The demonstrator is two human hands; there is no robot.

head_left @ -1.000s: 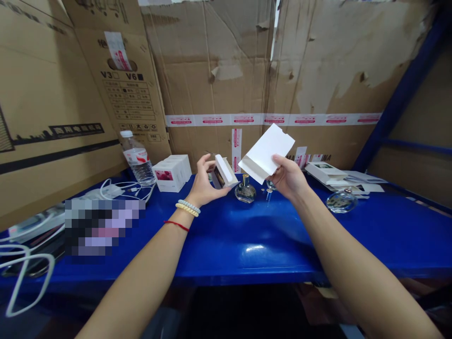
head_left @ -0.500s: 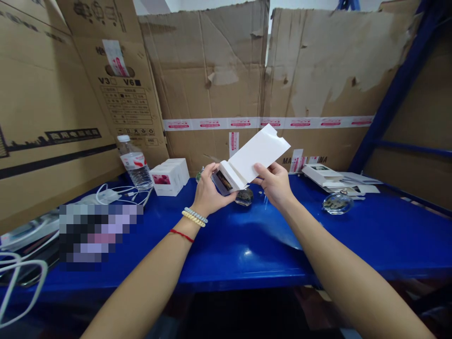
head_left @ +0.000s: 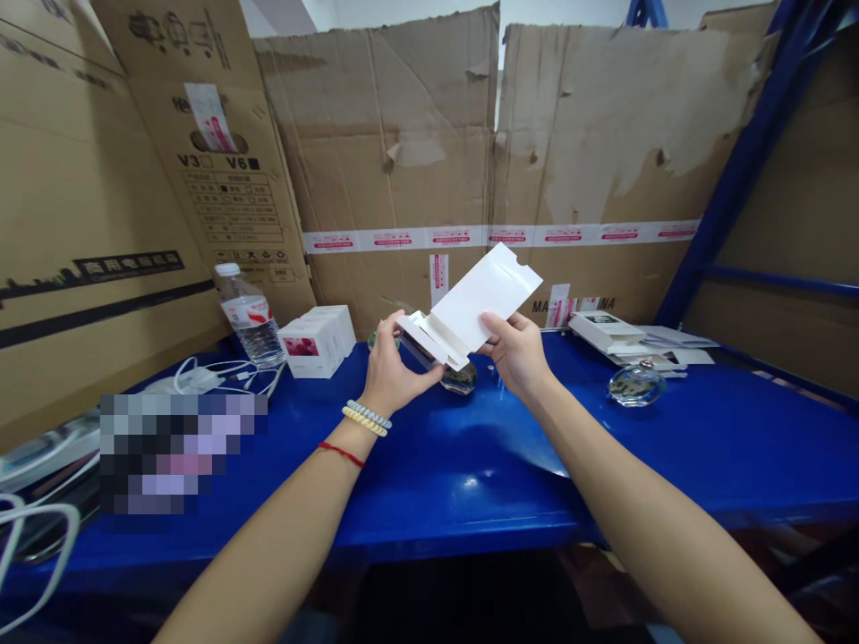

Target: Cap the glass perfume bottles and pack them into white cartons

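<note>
Both hands hold a white folding carton (head_left: pixel 487 291) above the blue table. My left hand (head_left: pixel 395 368) is closed around its lower left end, thumb below and fingers at the far side. That end is tilted, showing a dark side and partly folded white flaps. My right hand (head_left: pixel 522 355) pinches the carton's lower right edge, thumb on the broad white panel. The panel slants up to the right and has a notch at its far end. Behind and below the carton, a dark-patterned glass bottle (head_left: pixel 460 379) on the table is partly covered.
A clear glass bottle (head_left: pixel 636 386) lies to the right, before a pile of white cartons (head_left: pixel 614 333). At left are white boxes (head_left: pixel 314 347), a water bottle (head_left: pixel 250 324), white cables (head_left: pixel 201 376) and a pixelated patch. Cardboard sheets (head_left: pixel 403 170) wall the back of the blue table (head_left: pixel 416 483).
The carton's left end has turned in my left hand: its dark picture face has tipped out of sight and the white flaps show more. My right hand keeps its pinch. The view has shifted slightly.
</note>
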